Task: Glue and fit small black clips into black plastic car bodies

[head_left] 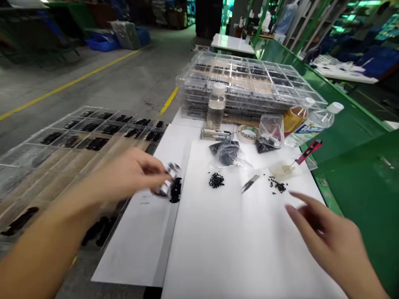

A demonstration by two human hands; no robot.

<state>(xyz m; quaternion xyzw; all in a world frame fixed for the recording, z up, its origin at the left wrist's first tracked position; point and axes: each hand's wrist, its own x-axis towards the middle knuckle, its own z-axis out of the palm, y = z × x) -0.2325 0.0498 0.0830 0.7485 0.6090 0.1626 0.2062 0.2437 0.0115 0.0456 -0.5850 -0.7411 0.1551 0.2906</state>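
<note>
My left hand (140, 172) is closed on a small shiny silver part (172, 169), blurred by motion, over the left strip of the white tabletop. Right beside it lies a black part (176, 190), perhaps touching it. My right hand (327, 236) hovers above the right side of the white work surface (224, 245), thumb and fingers apart with nothing between them. Just beyond its fingertips is a small scatter of tiny black pieces (279, 185). A second pile of tiny black pieces (216, 180) sits mid-table, with tweezers (250, 183) between the two piles.
Behind stand a clear bottle (216, 106), a tape roll (247, 133), a plastic bag (229, 154), a red-handled tool (308, 152) and two tilted bottles. Stacked clear trays (249, 83) rise at the back. Left and lower is a compartment tray (77, 158); green panels (361, 178) border the right.
</note>
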